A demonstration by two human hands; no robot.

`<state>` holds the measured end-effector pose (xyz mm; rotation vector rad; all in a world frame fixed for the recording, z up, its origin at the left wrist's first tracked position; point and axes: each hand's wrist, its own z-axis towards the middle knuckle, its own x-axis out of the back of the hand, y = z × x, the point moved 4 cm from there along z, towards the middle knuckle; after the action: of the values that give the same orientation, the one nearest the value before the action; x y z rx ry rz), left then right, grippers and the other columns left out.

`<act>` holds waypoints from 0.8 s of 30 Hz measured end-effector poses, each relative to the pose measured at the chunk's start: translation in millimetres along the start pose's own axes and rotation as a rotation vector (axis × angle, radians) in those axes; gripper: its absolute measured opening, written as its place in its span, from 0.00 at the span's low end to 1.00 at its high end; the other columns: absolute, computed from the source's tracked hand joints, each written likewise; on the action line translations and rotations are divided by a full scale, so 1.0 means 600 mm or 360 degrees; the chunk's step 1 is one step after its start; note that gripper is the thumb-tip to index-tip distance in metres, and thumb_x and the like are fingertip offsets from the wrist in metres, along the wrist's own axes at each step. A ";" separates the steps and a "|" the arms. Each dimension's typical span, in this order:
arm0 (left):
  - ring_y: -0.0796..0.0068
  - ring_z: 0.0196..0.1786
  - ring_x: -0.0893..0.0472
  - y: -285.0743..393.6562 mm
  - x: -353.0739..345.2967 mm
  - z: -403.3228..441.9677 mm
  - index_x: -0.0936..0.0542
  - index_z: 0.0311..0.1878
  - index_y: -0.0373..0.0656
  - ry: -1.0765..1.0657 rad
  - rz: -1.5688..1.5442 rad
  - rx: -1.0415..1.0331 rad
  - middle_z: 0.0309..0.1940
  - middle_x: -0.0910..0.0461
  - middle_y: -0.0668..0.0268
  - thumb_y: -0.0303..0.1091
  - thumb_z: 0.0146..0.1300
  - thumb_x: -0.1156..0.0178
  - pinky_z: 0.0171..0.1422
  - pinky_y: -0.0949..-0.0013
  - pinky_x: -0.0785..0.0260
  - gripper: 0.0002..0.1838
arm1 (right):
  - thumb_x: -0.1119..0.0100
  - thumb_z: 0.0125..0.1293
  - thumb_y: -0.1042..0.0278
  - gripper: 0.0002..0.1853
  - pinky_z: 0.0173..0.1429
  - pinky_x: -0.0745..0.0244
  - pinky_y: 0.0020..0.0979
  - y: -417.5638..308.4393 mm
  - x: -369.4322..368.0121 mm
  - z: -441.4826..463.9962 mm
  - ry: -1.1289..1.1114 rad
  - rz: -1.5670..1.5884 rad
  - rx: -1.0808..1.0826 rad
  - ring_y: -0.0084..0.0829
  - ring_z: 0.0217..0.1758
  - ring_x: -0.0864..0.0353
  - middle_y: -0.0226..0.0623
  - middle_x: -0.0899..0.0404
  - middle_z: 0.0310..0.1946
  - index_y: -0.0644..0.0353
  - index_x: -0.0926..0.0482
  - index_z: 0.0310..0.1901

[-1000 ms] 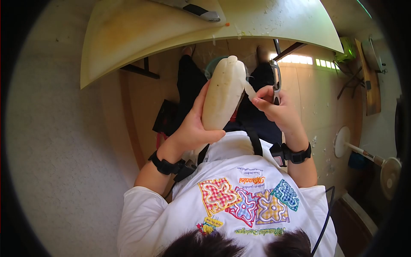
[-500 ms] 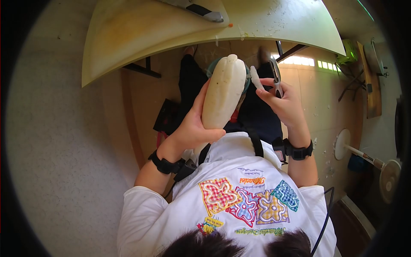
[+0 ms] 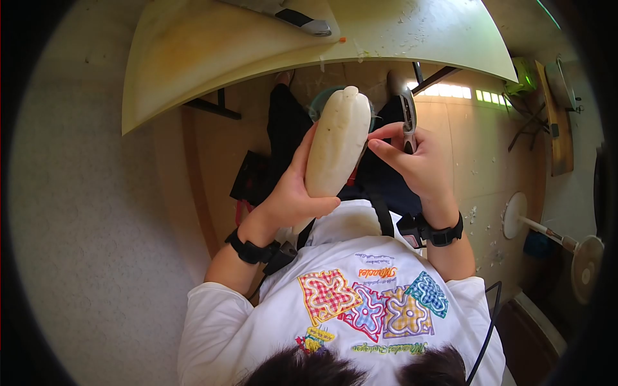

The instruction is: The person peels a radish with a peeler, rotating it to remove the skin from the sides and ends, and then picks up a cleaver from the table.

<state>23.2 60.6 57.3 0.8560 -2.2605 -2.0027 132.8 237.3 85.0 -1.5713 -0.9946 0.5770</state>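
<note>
Beyond pale vegetable [image 3: 339, 145]: flecked table [image 3: 212, 67] | below: tiled floor [image 3: 479, 145] | right: fan [image 3: 587, 267]

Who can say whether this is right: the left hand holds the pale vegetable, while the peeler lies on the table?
Not quite: the peeler is in the right hand, not on the table, as the head view shows. The left hand does hold the pale vegetable.

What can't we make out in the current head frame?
All in the head view:
- White vegetable: underside, turned away; near end partly covered by left grip.
- Teal container: contents, mostly blocked by the vegetable.
- Knife: far end, cut off by top edge.
- Right grip: fingertip contact with vegetable, too small.
</note>
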 end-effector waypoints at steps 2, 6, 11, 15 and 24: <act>0.72 0.69 0.30 0.010 -0.009 -0.002 0.59 0.83 0.52 -0.0030 -0.0059 0.0088 0.71 0.36 0.65 0.18 0.47 0.36 0.71 0.64 0.35 0.61 | 0.28 0.63 0.66 0.09 0.29 0.45 0.21 -0.001 -0.003 0.001 -0.0014 0.0038 -0.0008 0.11 0.25 0.37 0.16 0.31 0.21 0.63 0.14 0.37; 0.73 0.67 0.28 0.011 -0.008 -0.001 0.59 0.82 0.52 -0.0034 0.0083 0.0048 0.70 0.35 0.66 0.18 0.48 0.37 0.70 0.64 0.34 0.60 | 0.29 0.62 0.68 0.08 0.29 0.45 0.20 -0.005 -0.004 0.001 -0.0023 0.0017 0.0017 0.10 0.26 0.37 0.17 0.31 0.21 0.63 0.15 0.37; 0.73 0.61 0.24 0.015 -0.009 0.002 0.59 0.82 0.53 -0.0025 0.0251 -0.0074 0.67 0.32 0.65 0.18 0.49 0.40 0.66 0.65 0.30 0.59 | 0.29 0.62 0.68 0.08 0.29 0.44 0.20 -0.004 -0.005 0.001 0.0007 -0.0042 0.0068 0.11 0.26 0.37 0.17 0.32 0.20 0.63 0.15 0.36; 0.73 0.59 0.23 0.013 -0.011 0.007 0.59 0.82 0.53 -0.0008 0.0308 -0.0076 0.66 0.31 0.64 0.18 0.49 0.40 0.63 0.66 0.29 0.58 | 0.30 0.62 0.69 0.07 0.29 0.42 0.21 -0.001 -0.007 0.001 0.0007 0.0171 -0.0011 0.12 0.25 0.35 0.18 0.30 0.20 0.63 0.17 0.35; 0.72 0.55 0.21 0.014 -0.008 0.004 0.60 0.82 0.53 -0.0006 0.0423 -0.0071 0.66 0.30 0.63 0.18 0.50 0.40 0.62 0.66 0.29 0.58 | 0.27 0.58 0.69 0.11 0.31 0.42 0.20 0.022 0.032 0.017 0.0222 -0.0024 -0.0016 0.12 0.27 0.35 0.18 0.30 0.22 0.58 0.23 0.32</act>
<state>23.2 65.2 66.2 0.5158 -2.1864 -1.9282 138.3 259.0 72.5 -1.5893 -0.9044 0.4461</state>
